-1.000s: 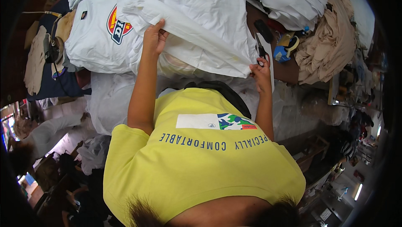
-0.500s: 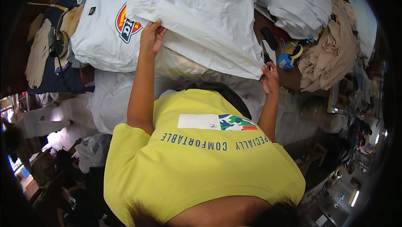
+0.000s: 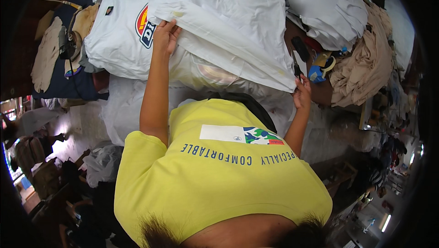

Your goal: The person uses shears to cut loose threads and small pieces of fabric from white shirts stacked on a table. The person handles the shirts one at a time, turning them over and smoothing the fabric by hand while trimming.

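Your left hand [image 3: 167,36] and right hand [image 3: 302,94] each pinch the white garment [image 3: 233,28] by its near edge; draw it evenly taut so creases flatten

This looks like a garment workshop. White shirts [image 3: 116,37] lie piled beyond the left hand [image 3: 167,37] and to its left; farther left sits what seems an iron [image 3: 68,49]. Scissors [image 3: 297,70] show right at the right hand [image 3: 302,93], with tape [image 3: 316,74] past them; beige cloth [image 3: 359,76] is heaped to that hand's right, white cloth [image 3: 327,10] beyond it.
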A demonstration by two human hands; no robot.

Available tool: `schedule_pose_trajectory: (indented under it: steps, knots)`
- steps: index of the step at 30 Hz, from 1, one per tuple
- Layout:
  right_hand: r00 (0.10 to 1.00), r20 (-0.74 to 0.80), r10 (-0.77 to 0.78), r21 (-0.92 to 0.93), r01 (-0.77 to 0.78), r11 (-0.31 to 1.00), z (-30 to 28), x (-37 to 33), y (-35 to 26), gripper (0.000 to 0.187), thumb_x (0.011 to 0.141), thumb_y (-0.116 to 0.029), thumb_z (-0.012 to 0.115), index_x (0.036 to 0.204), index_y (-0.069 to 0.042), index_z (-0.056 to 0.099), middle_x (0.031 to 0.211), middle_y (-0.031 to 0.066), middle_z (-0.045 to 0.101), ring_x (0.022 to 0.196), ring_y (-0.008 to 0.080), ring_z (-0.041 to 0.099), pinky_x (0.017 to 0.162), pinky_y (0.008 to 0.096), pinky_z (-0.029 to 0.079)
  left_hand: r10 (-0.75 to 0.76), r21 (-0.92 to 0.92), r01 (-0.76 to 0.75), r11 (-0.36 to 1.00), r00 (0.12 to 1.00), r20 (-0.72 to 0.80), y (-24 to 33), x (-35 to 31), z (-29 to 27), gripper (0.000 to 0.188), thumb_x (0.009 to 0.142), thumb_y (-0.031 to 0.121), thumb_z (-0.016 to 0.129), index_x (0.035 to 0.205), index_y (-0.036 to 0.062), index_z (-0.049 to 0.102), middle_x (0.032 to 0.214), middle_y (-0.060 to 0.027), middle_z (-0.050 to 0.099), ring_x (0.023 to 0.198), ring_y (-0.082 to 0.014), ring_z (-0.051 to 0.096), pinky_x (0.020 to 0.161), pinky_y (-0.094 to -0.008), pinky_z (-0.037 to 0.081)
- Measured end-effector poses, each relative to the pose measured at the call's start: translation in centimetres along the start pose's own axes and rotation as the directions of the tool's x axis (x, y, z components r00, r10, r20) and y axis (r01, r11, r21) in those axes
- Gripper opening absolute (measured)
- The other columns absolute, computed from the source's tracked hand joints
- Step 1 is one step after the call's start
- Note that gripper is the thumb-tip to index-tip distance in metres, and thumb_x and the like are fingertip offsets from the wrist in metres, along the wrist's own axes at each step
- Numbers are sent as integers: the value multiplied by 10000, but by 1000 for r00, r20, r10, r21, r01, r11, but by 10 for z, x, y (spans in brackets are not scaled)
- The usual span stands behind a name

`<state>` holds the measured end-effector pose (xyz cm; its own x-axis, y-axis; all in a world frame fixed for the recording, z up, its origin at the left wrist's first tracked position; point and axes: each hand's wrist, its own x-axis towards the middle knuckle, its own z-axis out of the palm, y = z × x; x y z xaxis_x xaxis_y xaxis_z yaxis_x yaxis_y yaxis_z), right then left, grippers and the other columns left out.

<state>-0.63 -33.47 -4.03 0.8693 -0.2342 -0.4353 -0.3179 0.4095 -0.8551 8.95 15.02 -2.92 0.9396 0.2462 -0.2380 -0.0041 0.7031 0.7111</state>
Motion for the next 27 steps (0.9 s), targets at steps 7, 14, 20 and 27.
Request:
schedule_pose_trajectory:
  steps: [7, 14, 20, 27]
  knots:
    - [999, -9, -47, 7, 47, 999, -5, 8, -7, 412, 766, -78, 676, 1102, -152, 450, 1084, 15, 515, 954, 180, 528, 733, 351, 457, 51, 82, -49, 995, 998, -25, 16, 12, -25, 265, 818, -1, 568, 1075, 60, 547, 899, -15, 607, 790, -130, 592, 710, -261, 498]
    - [996, -2, -93, 74, 93, 993, -14, 20, -2, 394, 779, -40, 658, 1102, -76, 436, 1061, 33, 512, 942, 168, 531, 777, 348, 469, 142, 90, -144, 986, 990, 24, 24, 8, -31, 326, 786, -45, 576, 1101, 21, 526, 940, -46, 609, 823, -141, 597, 753, -266, 515]
    - [998, 23, -53, 95, 51, 994, -8, 20, -7, 356, 785, -27, 645, 1075, -74, 444, 985, 32, 529, 900, 164, 540, 786, 352, 470, 215, 225, -218, 950, 976, 42, 38, 6, -39, 498, 758, -90, 565, 1237, -28, 447, 1096, -118, 587, 975, -178, 584, 830, -272, 488]
    - [1000, 5, -27, 86, 26, 996, -2, 19, -9, 328, 790, -72, 653, 1051, -101, 456, 947, 28, 540, 871, 168, 550, 742, 363, 477, 257, 522, -300, 799, 954, 155, 47, 7, -46, 499, 752, -97, 526, 1241, -77, 429, 1135, -134, 575, 1038, -185, 568, 862, -258, 452]
